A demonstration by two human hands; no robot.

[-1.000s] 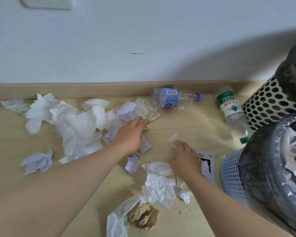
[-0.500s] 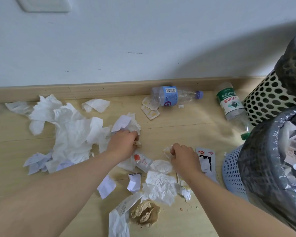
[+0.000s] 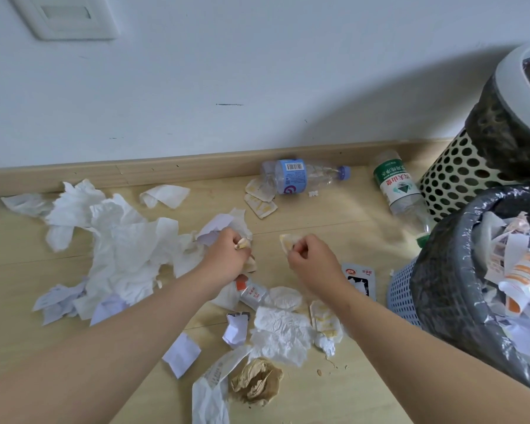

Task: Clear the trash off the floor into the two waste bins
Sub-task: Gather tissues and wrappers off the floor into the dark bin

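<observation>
Trash covers the wooden floor. My left hand (image 3: 228, 255) is closed around a bunch of paper scraps (image 3: 224, 228), with a white and lilac piece sticking out above the fist. My right hand (image 3: 311, 258) pinches a small yellowish wrapper (image 3: 288, 241). A heap of white tissues (image 3: 117, 243) lies to the left. A blue-label bottle (image 3: 294, 179) and a green-label bottle (image 3: 398, 188) lie by the baseboard. The blue basket bin (image 3: 403, 292), lined with a grey bag and holding paper, stands at the right, with the cream perforated bin (image 3: 459, 175) behind it.
Between my arms lie sachets (image 3: 251, 292), crumpled white paper (image 3: 282, 335), a brown paper wad (image 3: 256, 382) and a long receipt (image 3: 211, 384). A silver packet (image 3: 360, 278) lies near the blue basket bin. The white wall and baseboard (image 3: 166, 171) close off the far side.
Both hands have closed on trash and lifted slightly. The left hand dragged scraps and tissues toward me; the right hand picked up the yellowish wrapper. The camera has tilted up a little.
</observation>
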